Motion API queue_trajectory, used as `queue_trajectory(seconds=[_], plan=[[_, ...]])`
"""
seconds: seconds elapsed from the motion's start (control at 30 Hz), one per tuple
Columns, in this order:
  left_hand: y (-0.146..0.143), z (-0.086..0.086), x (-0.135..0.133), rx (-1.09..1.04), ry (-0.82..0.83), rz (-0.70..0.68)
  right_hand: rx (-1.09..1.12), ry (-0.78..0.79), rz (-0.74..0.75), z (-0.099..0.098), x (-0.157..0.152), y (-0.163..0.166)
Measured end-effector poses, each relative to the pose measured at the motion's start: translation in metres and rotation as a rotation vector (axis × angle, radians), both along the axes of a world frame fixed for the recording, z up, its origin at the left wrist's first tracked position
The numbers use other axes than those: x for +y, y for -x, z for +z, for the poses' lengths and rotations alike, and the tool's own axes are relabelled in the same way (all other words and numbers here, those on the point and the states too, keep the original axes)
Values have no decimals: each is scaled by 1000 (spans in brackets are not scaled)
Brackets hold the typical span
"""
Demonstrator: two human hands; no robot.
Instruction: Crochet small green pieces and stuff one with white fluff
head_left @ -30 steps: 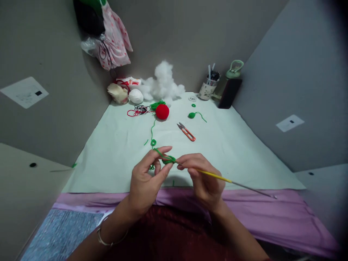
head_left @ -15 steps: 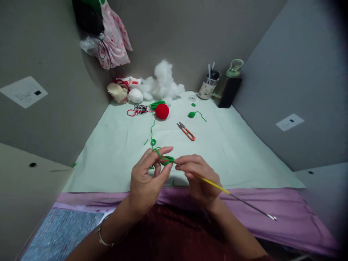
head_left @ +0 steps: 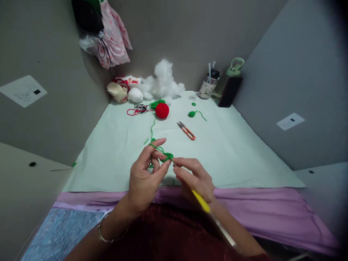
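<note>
My left hand point(head_left: 145, 174) pinches a small green crochet piece point(head_left: 168, 156) between thumb and fingers, with green yarn point(head_left: 153, 128) looped over the raised index finger and trailing up the table. My right hand point(head_left: 194, 177) grips a crochet hook with a yellow handle point(head_left: 200, 201); its tip points into the green piece and its metal tail slants down towards me. Both hands hover over the near part of the pale green mat point(head_left: 231, 152).
Orange thread snips point(head_left: 186, 131) lie mid-mat. Farther back are a red crocheted ball point(head_left: 162, 110), a small green piece with a tail point(head_left: 192, 114), tangled red and black thread point(head_left: 137, 110), white stuffing point(head_left: 163, 81), a pen cup point(head_left: 208, 87) and a bottle point(head_left: 231, 83). Grey walls enclose three sides.
My right hand has swung the hook's tail from pointing right to pointing down towards me. My left index finger has lifted the yarn slightly higher.
</note>
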State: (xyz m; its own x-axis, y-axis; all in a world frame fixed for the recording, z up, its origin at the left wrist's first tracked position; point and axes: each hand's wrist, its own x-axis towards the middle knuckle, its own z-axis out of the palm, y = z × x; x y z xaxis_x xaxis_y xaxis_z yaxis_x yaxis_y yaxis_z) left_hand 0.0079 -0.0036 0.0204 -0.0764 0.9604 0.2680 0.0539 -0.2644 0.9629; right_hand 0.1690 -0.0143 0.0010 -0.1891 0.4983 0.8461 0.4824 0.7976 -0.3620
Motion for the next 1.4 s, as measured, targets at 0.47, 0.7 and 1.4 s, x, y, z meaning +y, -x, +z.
queue_trajectory(seconds=[0.47,0.7,1.4], plan=[[-3,-3,0,-210,179,-136,345,227,143,2,7,7],[-1,1,-2,-512,415,-376,24,-28,-85,-10,0,0],[-2,-6,5,-571,380,-371,100,111,-72,-1,-1,6]])
